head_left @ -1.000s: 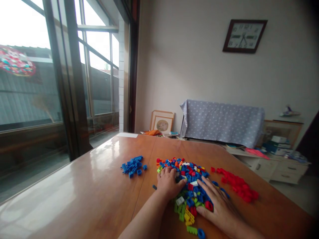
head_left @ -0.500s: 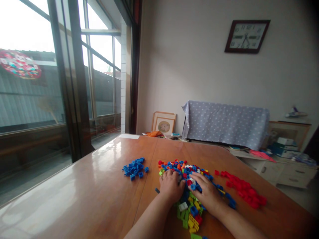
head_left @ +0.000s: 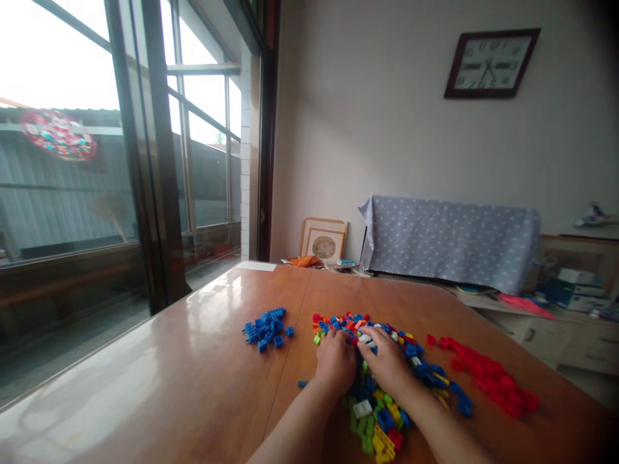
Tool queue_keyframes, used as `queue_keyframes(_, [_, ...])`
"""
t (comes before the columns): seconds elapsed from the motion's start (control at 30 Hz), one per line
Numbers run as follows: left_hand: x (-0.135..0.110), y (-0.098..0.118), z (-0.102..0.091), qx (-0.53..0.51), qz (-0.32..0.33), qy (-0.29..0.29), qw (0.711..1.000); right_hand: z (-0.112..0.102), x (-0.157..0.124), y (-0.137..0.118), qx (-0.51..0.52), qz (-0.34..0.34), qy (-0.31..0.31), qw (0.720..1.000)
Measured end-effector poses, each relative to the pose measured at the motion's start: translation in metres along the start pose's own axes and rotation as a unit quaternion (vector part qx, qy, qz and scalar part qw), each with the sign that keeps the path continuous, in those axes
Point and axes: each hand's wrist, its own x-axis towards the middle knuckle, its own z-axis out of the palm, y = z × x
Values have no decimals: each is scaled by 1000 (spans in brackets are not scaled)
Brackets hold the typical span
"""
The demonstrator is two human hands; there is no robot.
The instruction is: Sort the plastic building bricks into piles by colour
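Observation:
A heap of mixed coloured bricks (head_left: 387, 386) lies on the brown wooden table (head_left: 193, 386). My left hand (head_left: 334, 362) rests on the heap's left side, fingers curled down into the bricks. Beside it my right hand (head_left: 387, 362) lies over the heap's middle, its fingertips bent onto bricks at the far side. Whether either hand holds a brick is hidden. A small pile of blue bricks (head_left: 267, 326) sits apart to the left. A strip of red bricks (head_left: 488, 374) lies to the right.
Tall windows with dark frames (head_left: 155, 161) run along the left. Behind the table stand a spotted grey cloth over furniture (head_left: 449, 240), picture frames (head_left: 323, 241) against the wall, and low white drawers (head_left: 556, 335) with clutter. A clock (head_left: 489, 63) hangs high on the wall.
My right hand has slid from the heap's near right side forward and left, ending beside my left hand. The view has tilted slightly to the left.

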Motion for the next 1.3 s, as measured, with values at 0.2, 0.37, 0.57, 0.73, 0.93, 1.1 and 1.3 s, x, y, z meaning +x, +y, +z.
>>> queue_keyframes(0.2, [6,-5,1,-46,-7,23,999,-1,-8,-6,24,-12,-34,999])
queue_keyframes(0.37, [7,-8,-1,-27,3,11,1000,-17,-11,7,-28,8,-41,999])
queue_keyframes(0.57, [12,-16,1,-36,-2,24,999,-37,-10,24,9,40,-22,999])
queue_keyframes(0.73, [15,-18,1,-83,4,39,996,-44,-5,31,154,126,8,980])
queue_keyframes(0.93, [16,-17,0,-128,4,26,991,-61,-1,27,250,217,14,943])
queue_keyframes(1.1, [19,-15,-4,-113,29,46,992,-75,-4,38,101,203,-32,973])
queue_keyframes(1.3, [11,-4,-10,-73,68,42,994,-72,-10,33,1,145,-120,982])
